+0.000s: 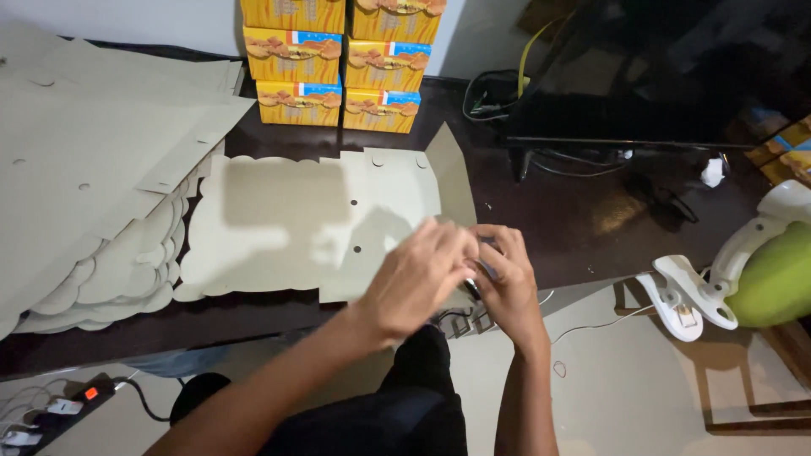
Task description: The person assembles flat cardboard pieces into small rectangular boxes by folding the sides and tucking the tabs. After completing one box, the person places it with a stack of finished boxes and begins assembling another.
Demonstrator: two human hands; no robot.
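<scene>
Fingers: your fingers [494, 241] curl together at the right edge of a flat cardboard blank [291, 224], pinching its folded flap; how firmly they grip it you cannot tell.
Left hand: your left hand [418, 274] lies over the blank's near right corner, fingers bent down onto the card.
Right hand: your right hand [507, 279] meets the left one, fingertips touching, with a small dark object partly hidden under the thumb.
Lap: your dark trousers [397, 414] fill the bottom of the view, just below the table edge.
Floor left: a power strip [51, 409] with plugs lies on the pale floor.
Blank: the scallop-edged blank lies flat on the dark table [566, 219], its far right flap standing up at a tilt.
Stack: a pile of the same flat blanks [84, 169] sits to the left, overlapping the single blank's edge.
Right side: a white clamp [684, 295] grips the table's edge beside a green rounded shape [781, 279].
Far edge: yellow printed cartons [338, 63] stand stacked against the wall, beyond the blank.
Far right: black cables [494, 97] trail near a dark stand.
</scene>
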